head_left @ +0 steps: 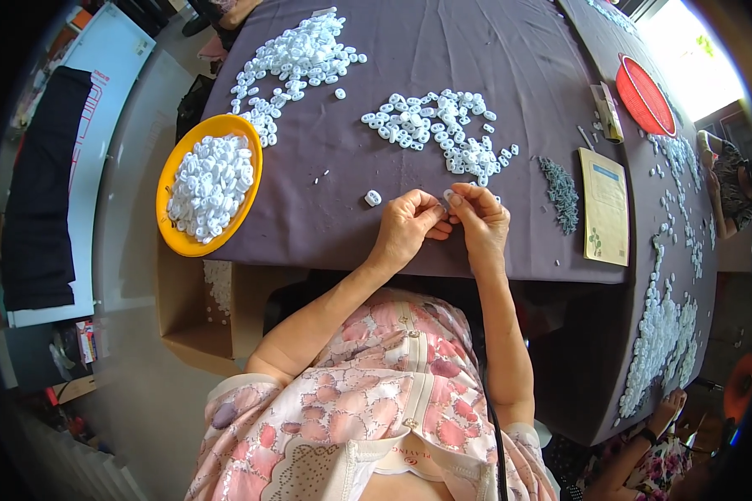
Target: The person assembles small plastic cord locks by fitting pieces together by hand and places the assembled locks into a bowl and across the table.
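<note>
Both my hands meet over the near edge of the dark cloth-covered table. My right hand (pixel 482 219) pinches a small white oval plastic piece (pixel 449 195) between thumb and fingers. Beside it, my left hand (pixel 409 224) is closed in a pinch, its fingertips close to the piece; anything in them is too small to make out. One loose white piece with two dark holes (pixel 373 198) lies left of my left hand. Just beyond my hands spreads a loose pile of similar white pieces (pixel 409 123). To the right is a heap of tiny grey parts (pixel 561 195).
A yellow bowl (pixel 165 219) full of white pieces stands at the table's left edge, above an open cardboard box (pixel 194 338). Another pile (pixel 305 50) lies far left. At right are a tan packet (pixel 605 209), a red basket (pixel 646 96) and more white heaps. Other people sit at right.
</note>
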Demonstrator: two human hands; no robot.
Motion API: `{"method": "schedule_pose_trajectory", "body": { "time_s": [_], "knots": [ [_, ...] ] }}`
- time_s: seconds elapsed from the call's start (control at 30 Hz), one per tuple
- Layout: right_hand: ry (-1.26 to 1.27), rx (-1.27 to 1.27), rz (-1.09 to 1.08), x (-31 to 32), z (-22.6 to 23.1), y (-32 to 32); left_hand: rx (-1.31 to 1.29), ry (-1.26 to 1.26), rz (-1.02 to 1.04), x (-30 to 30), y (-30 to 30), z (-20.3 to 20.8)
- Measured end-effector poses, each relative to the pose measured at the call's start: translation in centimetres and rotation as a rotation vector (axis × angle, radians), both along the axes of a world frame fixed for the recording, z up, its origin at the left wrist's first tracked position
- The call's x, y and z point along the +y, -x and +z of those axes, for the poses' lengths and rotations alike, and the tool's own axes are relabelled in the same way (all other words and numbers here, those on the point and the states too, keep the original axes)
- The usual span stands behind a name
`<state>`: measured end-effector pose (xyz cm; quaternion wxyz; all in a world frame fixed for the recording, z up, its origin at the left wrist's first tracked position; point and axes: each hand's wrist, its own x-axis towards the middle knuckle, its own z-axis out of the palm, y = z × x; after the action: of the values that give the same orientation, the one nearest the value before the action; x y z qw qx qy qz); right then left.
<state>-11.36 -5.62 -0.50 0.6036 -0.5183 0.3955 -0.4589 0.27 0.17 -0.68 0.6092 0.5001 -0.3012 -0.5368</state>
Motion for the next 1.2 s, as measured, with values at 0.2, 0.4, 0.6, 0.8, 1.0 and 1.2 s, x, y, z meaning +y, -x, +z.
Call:
{"method": "schedule_pose_trajectory", "body": {
  "time_s": [0.2, 0.4, 0.6, 0.8, 1.0, 1.2],
  "knots": [
    [-0.033, -0.017, 0.025, -0.3, 0.11, 0.43, 0.051, -0.035, -0.017, 0.09, -0.4, 0.02],
    [0.004, 0.006, 0.055, -0.36, -0.28, 0.63, 0.079, -0.038, -0.011, 0.03, -0.44, 0.58],
    [0.01, 0.008, 0.066, -0.27, -0.26, 0.73, 0.098, -0.049, 0.011, 0.04, -0.46, 0.59],
    [0.012, 0.016, 0.071, -0.13, -0.19, 0.79, 0.09, -0.049, 0.019, 0.05, -0.41, 0.68],
    [0.017, 0.03, 0.087, -0.15, -0.03, 0.82, 0.098, -0.045, 0.01, -0.02, -0.43, 0.72],
    [0.055, 0.068, 0.102, 0.03, -0.04, 0.84, 0.089, -0.039, -0.017, 0.0, -0.51, 0.33]
  ]
}}
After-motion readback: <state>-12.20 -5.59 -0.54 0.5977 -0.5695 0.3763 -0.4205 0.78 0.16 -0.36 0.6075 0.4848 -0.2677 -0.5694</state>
